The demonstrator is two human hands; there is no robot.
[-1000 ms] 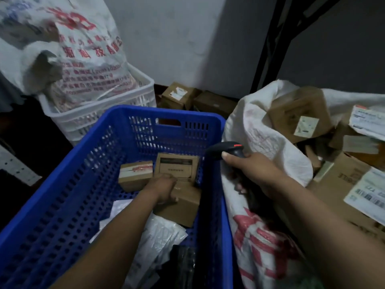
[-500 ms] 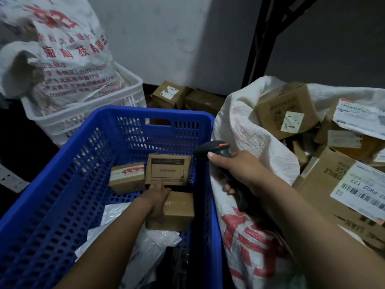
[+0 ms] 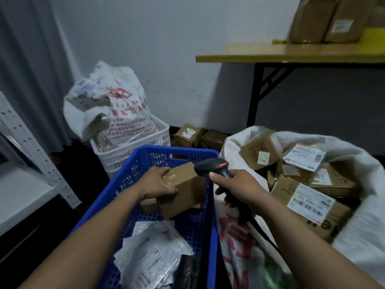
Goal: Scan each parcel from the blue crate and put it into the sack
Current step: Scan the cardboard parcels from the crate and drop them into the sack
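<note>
My left hand (image 3: 156, 184) grips a brown cardboard parcel (image 3: 183, 190) and holds it above the blue crate (image 3: 116, 190), near the crate's right wall. Just right of the parcel, my right hand (image 3: 239, 188) grips a black handheld scanner (image 3: 212, 166) with a lit red mark on its head. The scanner head is close to the parcel's upper right corner. Grey plastic mailer bags (image 3: 152, 253) lie in the crate's near end. The open white sack (image 3: 354, 163) on the right holds several labelled cardboard boxes.
A white crate (image 3: 133, 153) with a stuffed printed sack (image 3: 108, 107) stands behind the blue crate. Two brown boxes (image 3: 195, 136) lie on the floor by the wall. A wooden table (image 3: 291, 53) with boxes stands above the sack. White metal shelving (image 3: 31, 159) is at left.
My left hand has lifted a cardboard parcel out of the crate's bottom up beside the scanner. The camera tilted upward, bringing the table into view. My right hand keeps the scanner.
</note>
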